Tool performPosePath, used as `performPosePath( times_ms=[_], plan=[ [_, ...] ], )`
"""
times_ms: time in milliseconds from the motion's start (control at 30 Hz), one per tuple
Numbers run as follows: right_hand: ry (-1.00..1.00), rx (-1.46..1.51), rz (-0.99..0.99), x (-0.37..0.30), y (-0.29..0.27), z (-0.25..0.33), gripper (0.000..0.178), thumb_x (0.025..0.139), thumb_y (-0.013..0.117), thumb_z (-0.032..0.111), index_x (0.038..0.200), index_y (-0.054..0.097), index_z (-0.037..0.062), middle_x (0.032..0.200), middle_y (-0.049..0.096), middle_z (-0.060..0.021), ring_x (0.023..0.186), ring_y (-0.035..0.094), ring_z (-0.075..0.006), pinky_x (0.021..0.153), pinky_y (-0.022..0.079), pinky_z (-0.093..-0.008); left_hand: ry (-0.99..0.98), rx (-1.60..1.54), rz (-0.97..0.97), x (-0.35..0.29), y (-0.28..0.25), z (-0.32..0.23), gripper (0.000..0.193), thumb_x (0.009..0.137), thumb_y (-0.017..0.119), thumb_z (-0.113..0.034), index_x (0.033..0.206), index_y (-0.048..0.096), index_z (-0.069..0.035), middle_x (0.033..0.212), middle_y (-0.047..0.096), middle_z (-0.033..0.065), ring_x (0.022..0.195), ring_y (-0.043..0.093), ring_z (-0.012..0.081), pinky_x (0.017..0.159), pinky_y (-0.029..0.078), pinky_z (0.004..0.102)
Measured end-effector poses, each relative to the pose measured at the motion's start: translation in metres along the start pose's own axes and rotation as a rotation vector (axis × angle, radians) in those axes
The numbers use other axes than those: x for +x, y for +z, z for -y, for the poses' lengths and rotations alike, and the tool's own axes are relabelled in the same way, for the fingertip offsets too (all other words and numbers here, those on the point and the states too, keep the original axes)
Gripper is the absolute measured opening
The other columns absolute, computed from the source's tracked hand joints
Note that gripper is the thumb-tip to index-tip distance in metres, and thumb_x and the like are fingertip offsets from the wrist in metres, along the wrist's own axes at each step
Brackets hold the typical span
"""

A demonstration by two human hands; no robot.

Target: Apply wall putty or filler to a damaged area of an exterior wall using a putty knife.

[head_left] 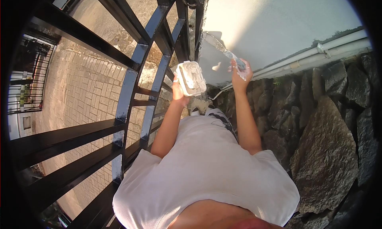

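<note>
My left hand (178,92) is closed round the side of a small white rectangular tub (205,87), which has whitish paste inside and smeared along its rim. My right hand (242,77) grips a putty knife (229,55) by its bluish handle, and white paste coats the tool and some of my fingers. The blade points up and left to the pale wall (254,22), close to the wall's rough left edge; I cannot tell whether it touches. A small bright patch (217,66) shows on the wall below the knife.
A black metal gate (128,91) with thick bars stands close on my left, with brick paving (89,77) beyond it. White pipes (306,61) run along the wall's base on the right. Under them is a rough dark stone wall (326,153), near my right arm.
</note>
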State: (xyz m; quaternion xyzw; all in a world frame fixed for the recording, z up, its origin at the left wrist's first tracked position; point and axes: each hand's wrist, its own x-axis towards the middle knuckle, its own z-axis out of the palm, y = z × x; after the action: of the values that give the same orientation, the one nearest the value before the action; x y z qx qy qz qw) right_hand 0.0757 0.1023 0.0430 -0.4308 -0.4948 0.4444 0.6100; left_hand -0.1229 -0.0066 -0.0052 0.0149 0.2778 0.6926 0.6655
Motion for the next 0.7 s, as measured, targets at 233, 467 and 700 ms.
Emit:
performPosePath(
  times_ms=[233,467,700],
  plan=[
    [-0.112,-0.111,0.163,0.02,0.011,0.044,0.012,0.088,0.066,-0.006,0.1,0.061,-0.0064,0.087,0.07,-0.0128,0.081,0.069,-0.0167,0.066,0.055,-0.0257,0.002,0.017,0.026,-0.003,0.007,-0.001,0.066,0.099,0.032,-0.06,0.145,0.041,-0.013,0.138,0.053,0.0102,0.124,0.054,0.0295,0.105,0.043,0.0501],
    [-0.469,-0.569,0.531,0.08,0.039,0.115,0.025,0.085,0.076,0.017,0.1,0.064,0.0005,0.077,0.065,-0.0122,0.064,0.064,-0.0184,0.057,0.048,-0.0343,-0.02,0.022,0.011,-0.005,0.007,0.0,0.065,0.099,0.031,-0.06,0.144,0.042,-0.013,0.138,0.054,0.0104,0.124,0.054,0.0298,0.105,0.043,0.051],
    [-0.621,-0.919,0.627,0.121,0.085,0.128,0.04,0.083,0.076,0.035,0.09,0.058,-0.0001,0.073,0.065,-0.02,0.065,0.059,-0.0416,0.06,0.048,-0.0429,-0.012,0.033,-0.006,-0.011,0.015,0.0,0.065,0.098,0.033,-0.06,0.145,0.042,-0.015,0.139,0.053,0.0083,0.126,0.053,0.0284,0.107,0.042,0.0505]
  ],
)
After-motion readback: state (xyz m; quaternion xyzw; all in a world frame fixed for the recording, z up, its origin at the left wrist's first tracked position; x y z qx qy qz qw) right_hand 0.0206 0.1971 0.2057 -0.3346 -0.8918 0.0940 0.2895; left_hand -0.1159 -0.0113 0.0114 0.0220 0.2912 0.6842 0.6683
